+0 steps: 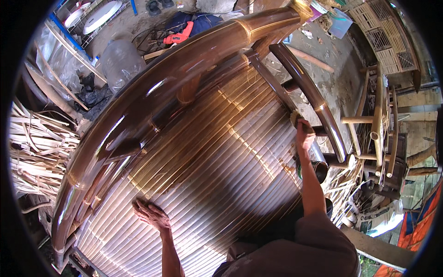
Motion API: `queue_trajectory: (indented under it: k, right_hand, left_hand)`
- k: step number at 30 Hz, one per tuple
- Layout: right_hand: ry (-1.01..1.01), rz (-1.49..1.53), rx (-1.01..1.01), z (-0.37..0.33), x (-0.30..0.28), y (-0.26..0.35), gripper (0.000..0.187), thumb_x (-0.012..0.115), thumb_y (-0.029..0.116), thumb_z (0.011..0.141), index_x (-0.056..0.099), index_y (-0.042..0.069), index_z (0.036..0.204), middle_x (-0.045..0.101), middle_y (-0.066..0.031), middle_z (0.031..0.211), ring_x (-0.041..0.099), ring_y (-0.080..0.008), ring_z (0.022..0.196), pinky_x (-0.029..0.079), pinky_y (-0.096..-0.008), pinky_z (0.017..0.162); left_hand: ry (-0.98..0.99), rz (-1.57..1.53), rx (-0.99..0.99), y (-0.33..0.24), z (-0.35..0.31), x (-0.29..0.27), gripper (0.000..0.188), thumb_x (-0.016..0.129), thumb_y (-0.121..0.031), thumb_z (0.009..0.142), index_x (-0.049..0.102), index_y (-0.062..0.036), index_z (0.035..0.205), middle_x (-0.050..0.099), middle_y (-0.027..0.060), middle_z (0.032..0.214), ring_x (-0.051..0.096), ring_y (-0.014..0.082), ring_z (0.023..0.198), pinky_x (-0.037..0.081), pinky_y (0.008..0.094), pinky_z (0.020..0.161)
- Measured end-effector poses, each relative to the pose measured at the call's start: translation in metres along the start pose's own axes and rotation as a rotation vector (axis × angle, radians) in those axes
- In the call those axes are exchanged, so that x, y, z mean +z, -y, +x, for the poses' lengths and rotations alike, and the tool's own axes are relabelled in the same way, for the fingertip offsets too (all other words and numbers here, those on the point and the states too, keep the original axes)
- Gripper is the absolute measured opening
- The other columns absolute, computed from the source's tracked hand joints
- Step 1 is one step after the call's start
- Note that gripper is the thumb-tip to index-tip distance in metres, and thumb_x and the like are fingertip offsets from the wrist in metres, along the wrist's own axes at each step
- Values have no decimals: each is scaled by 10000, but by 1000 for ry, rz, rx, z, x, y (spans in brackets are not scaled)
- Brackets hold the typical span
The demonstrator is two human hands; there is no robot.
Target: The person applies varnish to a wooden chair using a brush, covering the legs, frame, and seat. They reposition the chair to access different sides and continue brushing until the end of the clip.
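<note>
Below me lies a bamboo bench, its seat (207, 157) made of narrow slats; the upper part is dark and glossy, the lower part paler. My left hand (152, 215) rests flat on the slats toward the left, its fingers stretched out and holding nothing. With my right hand (305, 134) I grip a brush (295, 117), its bristles at the far right edge of the seat beside a dark side rail (272, 81). A dark open can (319, 171) stands partly hidden behind my right forearm. The thick brown bamboo backrest (184, 60) curves along the far left side.
Bundles of pale bamboo strips (44, 147) lie at the left. Beyond the backrest are a red power drill (179, 34) and a large clear plastic bottle (121, 62). Unfinished bamboo frames (379, 120) stand at the right, under a woven bamboo cage (382, 34).
</note>
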State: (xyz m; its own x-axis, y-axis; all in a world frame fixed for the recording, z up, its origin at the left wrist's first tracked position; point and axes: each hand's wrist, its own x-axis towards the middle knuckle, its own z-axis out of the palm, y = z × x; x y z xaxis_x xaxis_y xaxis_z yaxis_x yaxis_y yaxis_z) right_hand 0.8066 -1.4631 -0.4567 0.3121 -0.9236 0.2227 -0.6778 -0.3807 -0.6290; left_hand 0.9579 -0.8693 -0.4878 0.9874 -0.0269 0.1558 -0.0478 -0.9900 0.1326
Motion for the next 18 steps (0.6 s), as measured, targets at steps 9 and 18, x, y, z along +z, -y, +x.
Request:
queue_trajectory:
  k: [9, 18]
  right_hand:
    - [665, 350, -103, -74, 57, 76, 189, 608, 168, 901, 659, 114, 1075, 604, -150, 1124, 577, -238, 1039, 475, -334, 879]
    - [959, -291, -1114, -116, -26, 91, 640, 616, 13, 783, 419, 138, 1378, 458, -119, 1233, 410, -303, 1252, 262, -475, 1140]
  left_hand:
    - [-13, -12, 18, 5, 1, 11, 507, 302, -312, 1013, 271, -59, 1451, 284, 221, 1466, 299, 413, 1322, 249, 529, 1077]
    - [24, -65, -49, -1, -1, -1, 505, 321, -311, 1009, 302, -55, 1444, 268, 222, 1472, 259, 401, 1360, 205, 545, 1106]
